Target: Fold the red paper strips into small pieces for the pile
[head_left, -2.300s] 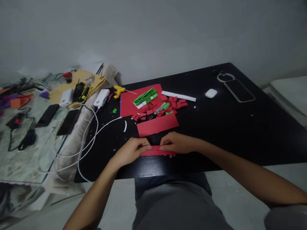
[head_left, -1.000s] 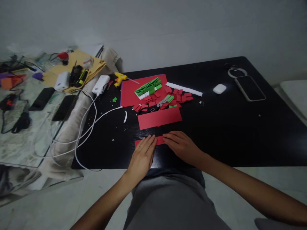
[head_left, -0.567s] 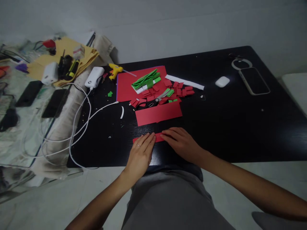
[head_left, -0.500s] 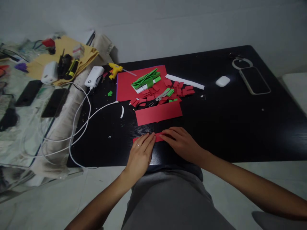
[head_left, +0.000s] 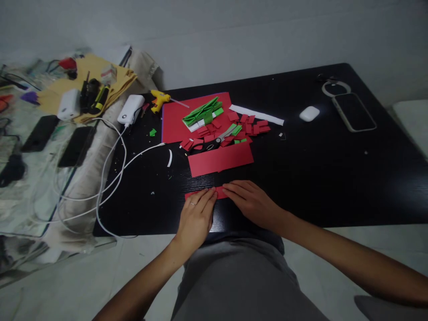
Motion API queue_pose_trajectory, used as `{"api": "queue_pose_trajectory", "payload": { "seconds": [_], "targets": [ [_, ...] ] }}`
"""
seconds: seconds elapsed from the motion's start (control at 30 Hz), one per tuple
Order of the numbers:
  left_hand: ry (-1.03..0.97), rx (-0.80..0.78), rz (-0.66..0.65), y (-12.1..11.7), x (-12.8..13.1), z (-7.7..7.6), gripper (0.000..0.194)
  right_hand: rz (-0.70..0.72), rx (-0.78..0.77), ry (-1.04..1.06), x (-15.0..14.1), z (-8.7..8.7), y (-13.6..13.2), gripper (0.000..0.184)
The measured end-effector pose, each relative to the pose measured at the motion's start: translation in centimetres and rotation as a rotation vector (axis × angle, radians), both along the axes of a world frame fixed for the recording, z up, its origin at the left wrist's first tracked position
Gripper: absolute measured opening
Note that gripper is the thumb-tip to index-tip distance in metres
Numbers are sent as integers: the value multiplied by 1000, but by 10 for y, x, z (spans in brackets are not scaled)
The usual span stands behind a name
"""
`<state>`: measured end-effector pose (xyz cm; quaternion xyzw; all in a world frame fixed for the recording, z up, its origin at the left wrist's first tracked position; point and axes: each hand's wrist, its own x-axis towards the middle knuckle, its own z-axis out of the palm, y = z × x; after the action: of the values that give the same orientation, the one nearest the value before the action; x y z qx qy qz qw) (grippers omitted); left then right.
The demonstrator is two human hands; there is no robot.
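A narrow red paper strip (head_left: 220, 192) lies on the black table near its front edge, beneath the fingers of both hands. My left hand (head_left: 196, 216) is open, its stretched fingers lying flat across the strip's left part. At the strip's right end, my right hand (head_left: 252, 203) is closed, fingers together on the paper and thumb hidden. Just beyond the hands is a wider red paper rectangle (head_left: 220, 159). Behind that, black-handled scissors (head_left: 217, 142) rest among several small folded red paper pieces (head_left: 249, 127) and a few green ones.
A folded green paper bundle (head_left: 203, 111) lies on a red sheet (head_left: 172, 127). Near it are a yellow glue gun (head_left: 159, 100) and a white paper strip (head_left: 257, 114). White cables (head_left: 125, 151) cross the table's left side. A white case (head_left: 309, 113) and a phone (head_left: 354, 111) are at right.
My right hand's fingers have drawn closer together at the strip's right end. My left hand stays on the paper. The whole view has shifted slightly.
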<state>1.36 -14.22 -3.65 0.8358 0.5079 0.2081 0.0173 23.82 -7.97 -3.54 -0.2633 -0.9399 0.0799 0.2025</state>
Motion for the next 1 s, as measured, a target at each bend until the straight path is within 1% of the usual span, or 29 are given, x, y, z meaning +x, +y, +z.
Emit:
{"api": "queue_pose_trajectory", "payload": {
  "seconds": [0.17, 0.37, 0.6, 0.7, 0.9, 1.0],
  "targets": [
    [8, 2, 4, 1, 0, 0, 36, -29, -3, -29, 1, 3, -4, 39],
    [-3, -11, 1, 0, 0, 1, 39, -29, 2, -7, 0, 1, -4, 39],
    [43, -49, 8, -1, -1, 0, 52, -23, 34, 0, -1, -1, -5, 39],
    [55, -54, 15, 0, 0, -1, 53, -18, 49, 9, -2, -1, -6, 39],
    [55, -41, -34, 1, -1, -2, 55, -11, 12, 29, -1, -5, -7, 42],
    [65, -37, -32, 0, -1, -2, 54, -14, -15, 32, -2, -6, -7, 43]
  ]
}}
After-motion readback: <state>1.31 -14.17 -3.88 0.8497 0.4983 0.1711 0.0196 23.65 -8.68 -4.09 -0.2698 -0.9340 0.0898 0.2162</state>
